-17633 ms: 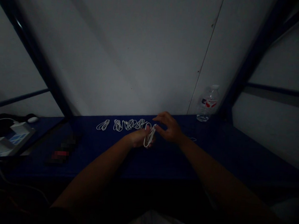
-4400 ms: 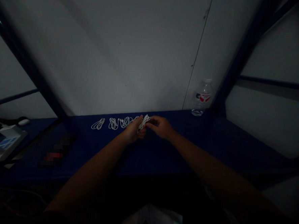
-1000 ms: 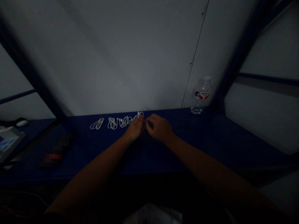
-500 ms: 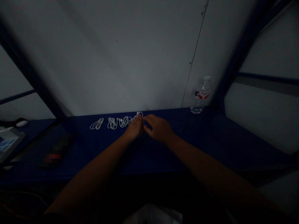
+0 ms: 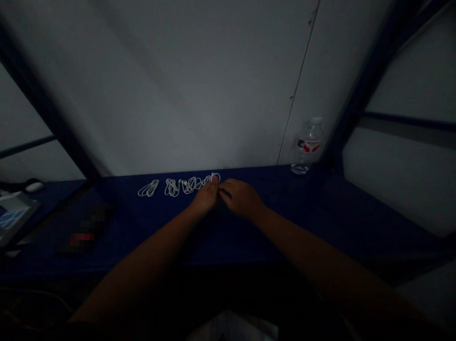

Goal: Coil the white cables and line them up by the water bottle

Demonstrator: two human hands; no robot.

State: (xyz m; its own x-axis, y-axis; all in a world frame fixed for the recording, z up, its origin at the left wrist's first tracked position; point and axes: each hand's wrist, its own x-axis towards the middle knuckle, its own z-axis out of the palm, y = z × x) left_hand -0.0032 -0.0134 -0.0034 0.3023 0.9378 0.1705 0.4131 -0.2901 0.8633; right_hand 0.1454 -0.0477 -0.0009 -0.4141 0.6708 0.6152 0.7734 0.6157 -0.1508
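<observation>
Both hands meet at the back of the dark blue desk (image 5: 325,217). The left hand (image 5: 205,200) has its fingers on a small coiled bundle of thin white cable (image 5: 214,178), which lies at the right end of a row of similar white coils (image 5: 172,187). Pinching or only touching? Too dim to tell. The right hand (image 5: 242,198) sits just beside it, fingers curled, grip unclear. The cable looks light, limp and springy, and is best pinched across the middle of its loops. The pale wall (image 5: 202,86) stands close behind. There is open desk to the right, up to the clear plastic water bottle (image 5: 309,144).
</observation>
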